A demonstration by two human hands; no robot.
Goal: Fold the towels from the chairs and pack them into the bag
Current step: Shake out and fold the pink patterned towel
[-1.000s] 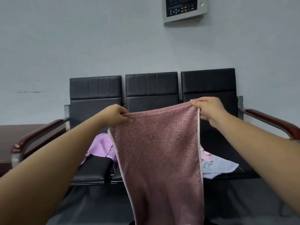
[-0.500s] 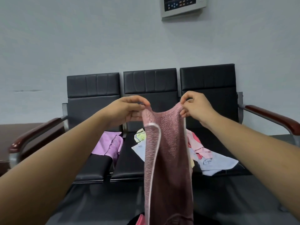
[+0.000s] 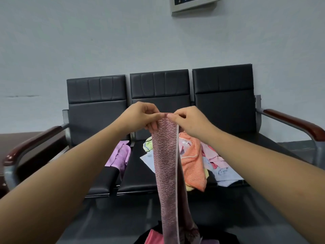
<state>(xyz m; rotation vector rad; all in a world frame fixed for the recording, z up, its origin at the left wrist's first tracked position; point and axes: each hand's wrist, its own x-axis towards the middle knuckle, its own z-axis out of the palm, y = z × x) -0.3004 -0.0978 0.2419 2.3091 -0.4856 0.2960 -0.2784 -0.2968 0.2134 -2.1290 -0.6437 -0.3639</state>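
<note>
Dusty-pink terry with a pale trim: the towel [image 3: 165,155] hangs as a narrow, lengthwise-doubled strip in front of the row of three black chairs [image 3: 159,85]. Both hands meet at its top edge, close enough to touch. The left hand [image 3: 140,115] pinches the upper corners between thumb and curled fingers. The right hand [image 3: 190,120] grips the same edge from the other side, thumb and forefinger closed on the cloth.

From there the strip drops straight down. Its lower end reaches the dark bag [image 3: 225,238] at the bottom edge of the view, where a brighter pink cloth [image 3: 153,237] shows. I cannot tell whether the end lies inside the bag or merely in front of it.

More towels wait on the seats behind. A purple towel [image 3: 119,154] is crumpled at the inner edge of the left seat. An orange towel [image 3: 191,164] droops over the front of the seats just right of the hanging strip. Beside it lies a jumble of pink cloths and a pale blue towel [image 3: 226,176]. A yellow-green cloth [image 3: 148,144] peeks out on the middle seat. Brown armrests [image 3: 295,122] close off the row at each end. A grey panel [image 3: 193,4] is mounted on the wall above.
</note>
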